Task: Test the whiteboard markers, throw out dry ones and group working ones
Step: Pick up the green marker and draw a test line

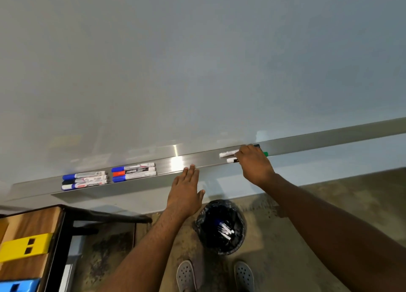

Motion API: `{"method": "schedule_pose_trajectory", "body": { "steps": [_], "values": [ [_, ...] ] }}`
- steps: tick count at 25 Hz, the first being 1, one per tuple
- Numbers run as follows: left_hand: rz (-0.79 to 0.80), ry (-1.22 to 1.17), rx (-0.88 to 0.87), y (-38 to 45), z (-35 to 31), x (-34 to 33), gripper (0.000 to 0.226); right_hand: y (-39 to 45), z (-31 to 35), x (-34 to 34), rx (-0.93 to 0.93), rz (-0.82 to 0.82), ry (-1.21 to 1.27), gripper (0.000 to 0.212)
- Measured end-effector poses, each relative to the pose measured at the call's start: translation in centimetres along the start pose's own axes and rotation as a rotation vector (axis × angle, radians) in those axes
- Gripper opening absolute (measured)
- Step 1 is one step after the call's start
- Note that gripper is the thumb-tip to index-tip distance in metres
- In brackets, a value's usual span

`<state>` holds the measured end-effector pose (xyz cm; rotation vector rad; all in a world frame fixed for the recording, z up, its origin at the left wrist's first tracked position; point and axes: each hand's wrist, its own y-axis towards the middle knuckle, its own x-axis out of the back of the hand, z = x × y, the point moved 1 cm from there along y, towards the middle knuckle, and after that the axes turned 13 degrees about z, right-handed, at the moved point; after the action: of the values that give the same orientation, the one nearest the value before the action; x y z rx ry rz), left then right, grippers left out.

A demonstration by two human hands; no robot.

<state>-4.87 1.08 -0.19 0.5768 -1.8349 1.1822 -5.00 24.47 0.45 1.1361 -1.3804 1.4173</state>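
Six markers [109, 177] lie in two groups of three on the whiteboard tray [175, 163]. The right hand [254, 163] has its grip closed on two more markers [229, 156] further along. The left hand [186, 190] hovers flat, fingers straight, above a bin [220, 227] holding discarded markers.

The single head-worn view looks forward and steeply down from close in front of the whiteboard [197, 61], which fills the upper half, with its metal tray [175, 168] running slantwise from lower left up to the right edge. Both forearms reach into frame from the bottom, the left hand [186, 193] and right hand [254, 162] near the tray at about arm's length. Directly below, the floor [307, 215], a bin [220, 228] and the wearer's shoes [186, 276] show, and a desk [28, 226] corner sits at lower left
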Motion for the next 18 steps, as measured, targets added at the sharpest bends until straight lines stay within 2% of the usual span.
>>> {"method": "schedule_pose_trajectory", "body": {
  "steps": [4,6,7,9,11,13,15,18],
  "values": [
    [-0.037,-0.027,0.026,-0.2,-1.1,0.4,0.07,-0.5,-1.7,0.9,0.044,-0.027,-0.039,0.028],
    [-0.114,-0.089,0.006,-0.4,-2.1,0.7,0.067,-0.9,-2.7,1.4,0.051,-0.074,0.028,0.026],
    [-0.173,-0.151,-0.013,-0.5,-2.8,0.9,0.063,-1.3,-3.1,2.2,0.036,-0.119,0.143,0.023],
    [-0.268,-0.357,-0.048,-0.8,-4.9,1.7,0.052,-2.5,-3.6,4.6,-0.068,-0.225,0.55,0.014],
    [-0.241,-0.682,-0.084,-1.2,-7.8,3.0,0.043,-3.9,-3.9,6.7,-0.192,-0.261,1.103,0.011],
    [-0.191,-0.993,-0.131,-1.5,-10.6,4.5,0.044,-5.4,-3.4,8.1,-0.2,-0.191,1.539,0.014],
    [-0.216,-1.126,-0.146,-1.5,-12.4,5.8,0.052,-6.6,-2.8,8.8,-0.156,-0.148,1.706,0.014],
    [-0.319,-1.159,-0.107,-1.5,-13.8,6.7,0.058,-8.0,-1.8,9.1,-0.153,-0.138,1.839,0.012]
  ]
}}
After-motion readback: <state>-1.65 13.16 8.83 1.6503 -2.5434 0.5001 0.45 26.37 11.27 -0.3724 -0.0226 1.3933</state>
